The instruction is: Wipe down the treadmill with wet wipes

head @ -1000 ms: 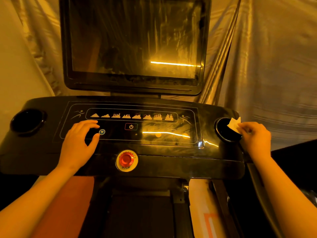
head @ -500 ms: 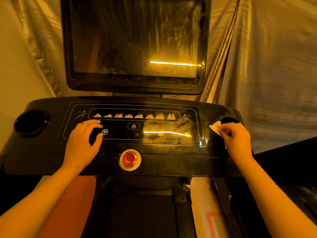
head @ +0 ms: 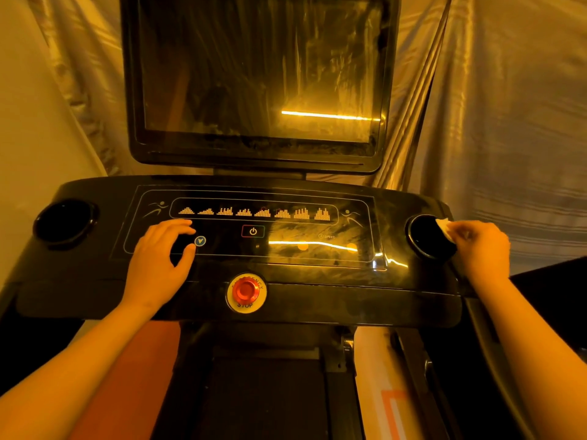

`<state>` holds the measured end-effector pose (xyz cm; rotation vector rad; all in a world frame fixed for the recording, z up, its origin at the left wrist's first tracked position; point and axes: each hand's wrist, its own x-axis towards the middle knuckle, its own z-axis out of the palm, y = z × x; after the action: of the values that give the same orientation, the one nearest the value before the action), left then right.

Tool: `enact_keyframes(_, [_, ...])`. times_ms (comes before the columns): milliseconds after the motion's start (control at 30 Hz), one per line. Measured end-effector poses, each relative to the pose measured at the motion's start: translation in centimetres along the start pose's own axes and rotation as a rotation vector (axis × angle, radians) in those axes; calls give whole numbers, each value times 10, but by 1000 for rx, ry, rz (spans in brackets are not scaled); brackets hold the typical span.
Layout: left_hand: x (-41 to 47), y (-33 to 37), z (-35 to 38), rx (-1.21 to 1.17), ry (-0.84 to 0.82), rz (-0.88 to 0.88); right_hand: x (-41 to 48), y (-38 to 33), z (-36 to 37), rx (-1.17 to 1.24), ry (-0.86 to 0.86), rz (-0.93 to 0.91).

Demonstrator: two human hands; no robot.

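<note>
Shifted rightward since half a second ago, the wet wipe (head: 444, 228) now sits at the right rim of the right cup holder (head: 424, 241). Left of centre, the left hand (head: 158, 258) rests on the treadmill console (head: 95, 274), fingers relaxed and holding nothing. At right, the right hand (head: 479, 249) pinches the wet wipe.

The screen (head: 254, 74) is standing behind the treadmill console (head: 95, 281), with a curtain (head: 508, 122) hanging behind both. The left cup holder (head: 65, 223) and right cup holder (head: 425, 239) are sitting at the console's ends, and the stop button (head: 245, 292) at its front middle. The left hand (head: 158, 262) is resting on the console's left half. The right hand (head: 479, 246) is pinching a wet wipe (head: 444, 228) at the right cup holder's rim. The belt (head: 263, 392) is lying below.
</note>
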<state>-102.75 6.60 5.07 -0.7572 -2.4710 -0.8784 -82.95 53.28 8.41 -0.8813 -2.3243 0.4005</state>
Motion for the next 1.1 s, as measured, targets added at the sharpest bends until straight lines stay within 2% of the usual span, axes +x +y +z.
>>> enact_keyframes(167, [0, 0, 0, -7, 4, 10, -38, 6, 6, -16, 13, -24])
enact_keyframes(367, [-1, -3, 0, -14, 13, 5, -68, -52, 26, 114, -6, -66])
enact_keyframes(533, [1, -10, -3, -81, -17, 30, -84, -157, 41, 203, -127, -208])
enact_keyframes(633, [1, -21, -13, -70, -73, 82, -105, -237, 56, 255, -210, -403])
enact_keyframes(700, [-2, -35, -25, -28, -44, 102, -116, -283, 68, 291, -243, -535])
enact_keyframes(900, [-14, -130, -78, 8, 184, -199, -139, -408, 116, 198, -504, -759])
enact_keyframes(1100, [-27, -203, -97, 47, 95, -329, -173, -482, 179, 342, -475, -771])
